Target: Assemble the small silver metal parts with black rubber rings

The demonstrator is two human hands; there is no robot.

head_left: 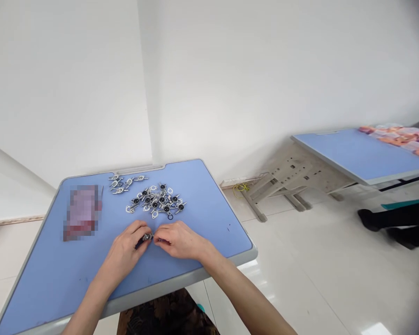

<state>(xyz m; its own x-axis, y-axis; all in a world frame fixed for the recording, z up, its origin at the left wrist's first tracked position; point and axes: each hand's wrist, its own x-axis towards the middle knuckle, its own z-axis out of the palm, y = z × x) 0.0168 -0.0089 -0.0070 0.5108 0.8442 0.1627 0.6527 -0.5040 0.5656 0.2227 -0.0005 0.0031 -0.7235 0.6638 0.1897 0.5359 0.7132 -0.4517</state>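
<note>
Our left hand [125, 245] pinches a metal bit [147, 237]; our right hand [182, 239] curls beside it, grip hidden. Past both lie a big pile [161, 200] and small pile [119, 190], which finished, we can't tell

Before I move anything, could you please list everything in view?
near desk: one, blue, centre-left
black-disc parts: many, silver and black, desk's middle
silver parts: several, silver, desk's far side
ring: one, black, pile's near edge
blurred item: one, pink-red, desk's left
far desk: one, blue, right
cover: one, pink-orange, far desk
cord: one, yellow, floor
wall: white, behind
floor: pale, right
another person's legs: two, black, far right
left hand: one, bare, holding part
right hand: one, bare, beside it
</note>
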